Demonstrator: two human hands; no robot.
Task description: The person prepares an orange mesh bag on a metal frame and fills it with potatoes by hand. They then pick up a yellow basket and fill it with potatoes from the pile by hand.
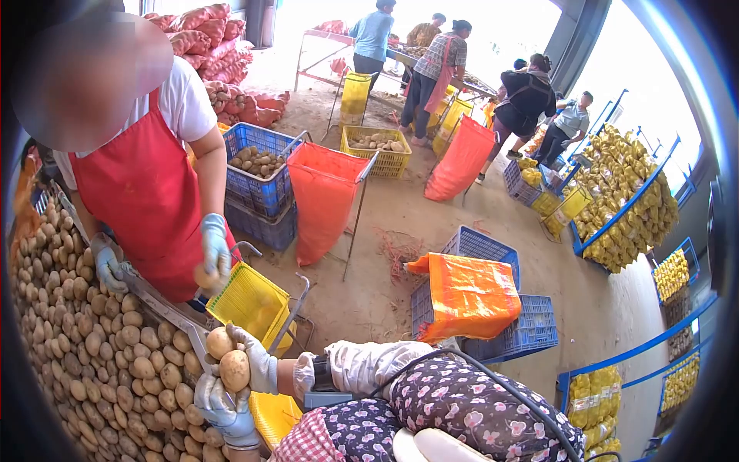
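Observation:
My right hand (260, 362), in a pale work glove, is closed around potatoes near the metal edge of the potato heap. One potato (220, 343) shows at its fingertips, with a larger potato (235, 370) just below. My left hand (225, 412), in a light blue and white glove, has its fingers curled against the underside of the larger potato. Loose potatoes (115, 362) fill the sorting surface on the left. A yellow mesh bag (275, 416) hangs beside my left hand.
Across the edge, a co-worker in a red apron (146, 192) holds a potato over a yellow bag (250, 304). Blue crates (531, 327) with an orange sack (473, 296) stand at the right. Behind are a red bag on a stand (323, 200), crates, filled sacks and several people.

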